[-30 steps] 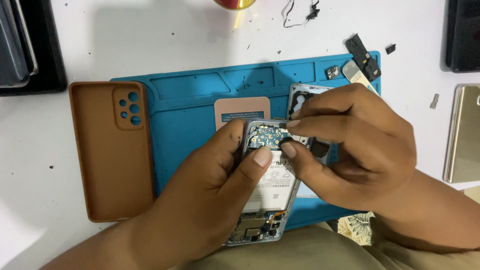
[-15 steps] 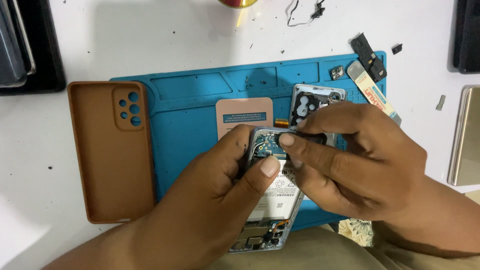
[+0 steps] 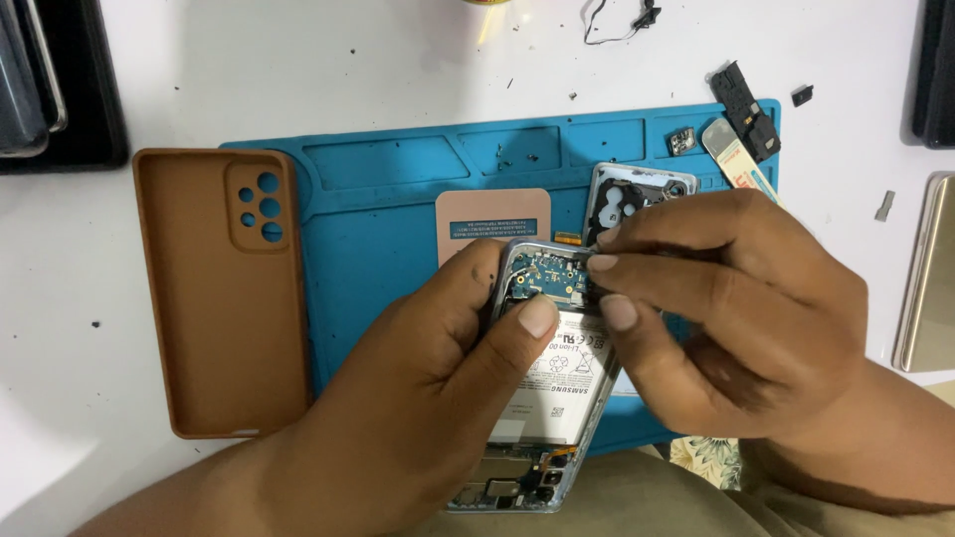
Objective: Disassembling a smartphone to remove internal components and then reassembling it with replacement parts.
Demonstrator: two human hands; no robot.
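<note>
Both hands are busy over the opened phone (image 3: 552, 383), which lies back-off above the near edge of the blue repair mat (image 3: 398, 214). With my left hand (image 3: 418, 398) I cradle the phone from the left, fingers wrapped under its frame and the thumb pressed down on the top edge of the white battery (image 3: 557, 378). With my right hand (image 3: 736, 318) I come in from the right, thumb and forefinger pinched narrow right at the small blue circuit board (image 3: 547, 278) at the phone's far end (whether they grip a part there, I cannot tell).

Just beyond the phone on the mat sits a pinkish card (image 3: 492, 221) with a dark strip, and beside it, partly behind my right fingers, a grey camera-frame piece (image 3: 637, 194). A brown phone case (image 3: 224, 288) lies inside-up, overlapping the mat's left edge. Small black parts (image 3: 744, 104) and a pale strip (image 3: 741, 164) rest at the mat's far right corner. A gold-coloured phone (image 3: 930, 273) lies at the right edge of the white worktop (image 3: 298, 70).
</note>
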